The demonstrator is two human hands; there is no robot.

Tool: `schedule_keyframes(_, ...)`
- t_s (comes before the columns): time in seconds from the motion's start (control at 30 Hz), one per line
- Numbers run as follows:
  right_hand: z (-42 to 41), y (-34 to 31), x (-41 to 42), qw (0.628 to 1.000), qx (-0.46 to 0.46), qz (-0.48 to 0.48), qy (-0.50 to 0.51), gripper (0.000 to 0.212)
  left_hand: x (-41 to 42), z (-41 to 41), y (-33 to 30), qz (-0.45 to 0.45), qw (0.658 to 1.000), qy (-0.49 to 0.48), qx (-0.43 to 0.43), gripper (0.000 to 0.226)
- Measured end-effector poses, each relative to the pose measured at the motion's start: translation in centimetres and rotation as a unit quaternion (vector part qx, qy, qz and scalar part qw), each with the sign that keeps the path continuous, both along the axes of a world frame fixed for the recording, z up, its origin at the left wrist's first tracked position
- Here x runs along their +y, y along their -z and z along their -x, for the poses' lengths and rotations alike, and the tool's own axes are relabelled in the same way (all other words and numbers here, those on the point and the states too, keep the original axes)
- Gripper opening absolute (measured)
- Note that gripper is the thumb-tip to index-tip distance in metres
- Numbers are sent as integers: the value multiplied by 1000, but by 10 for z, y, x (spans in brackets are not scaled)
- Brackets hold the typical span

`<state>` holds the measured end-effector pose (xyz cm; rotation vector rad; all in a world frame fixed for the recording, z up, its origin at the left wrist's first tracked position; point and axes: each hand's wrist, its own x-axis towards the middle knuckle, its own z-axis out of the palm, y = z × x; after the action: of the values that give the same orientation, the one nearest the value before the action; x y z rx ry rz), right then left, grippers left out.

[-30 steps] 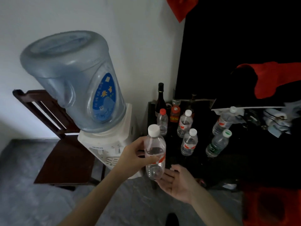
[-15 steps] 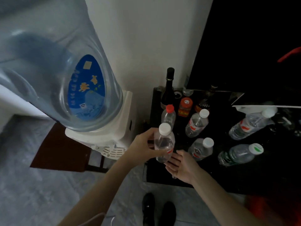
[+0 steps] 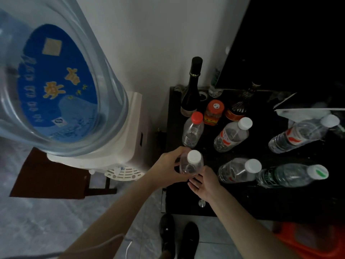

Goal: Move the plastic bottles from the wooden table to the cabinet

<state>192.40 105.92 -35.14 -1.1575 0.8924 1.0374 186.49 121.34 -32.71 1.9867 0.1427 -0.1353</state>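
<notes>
My left hand [image 3: 168,165] grips a clear plastic bottle with a white cap [image 3: 192,162], upright over the front left of the black cabinet top [image 3: 242,200]. My right hand [image 3: 203,184] is open, fingers apart, just under and beside the bottle's base. Several more plastic bottles stand on the cabinet: a red-capped one [image 3: 193,129], a white-capped one [image 3: 231,134], another white-capped one [image 3: 239,170], a green-marked one [image 3: 291,174] and one far right [image 3: 302,133].
A water dispenser [image 3: 119,139] with a big blue jug [image 3: 52,86] stands left of the cabinet, a dark wooden chair [image 3: 46,176] behind it. A dark glass bottle [image 3: 192,90], an orange jar [image 3: 213,112] and a small tin [image 3: 236,111] sit at the back. My shoes [image 3: 177,238] are below.
The view has tipped down and closer to the cabinet. My left hand has lowered the bottle toward the cabinet's front left, with the right hand staying under it.
</notes>
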Motion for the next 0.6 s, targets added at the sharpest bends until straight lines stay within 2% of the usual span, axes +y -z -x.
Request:
schedule_keyframes(0.07, 1, 2, 0, 1000, -5, 8, 7, 17, -1, -1, 5, -7, 1000, 3, -11, 67)
schedule_keyframes(0.33, 1, -1, -3, 999, -20, 6, 27, 26, 0, -4, 11, 0, 1000, 8, -7, 62)
schedule_keyframes(0.47, 5, -8, -7, 999, -22, -10, 25, 35, 0, -1, 13, 25, 1000, 1, 13, 68)
schedule_keyframes(0.6, 8, -19, -14, 999, -28, -12, 16, 38, -2, -4, 3, -18, 1000, 0, 24, 79)
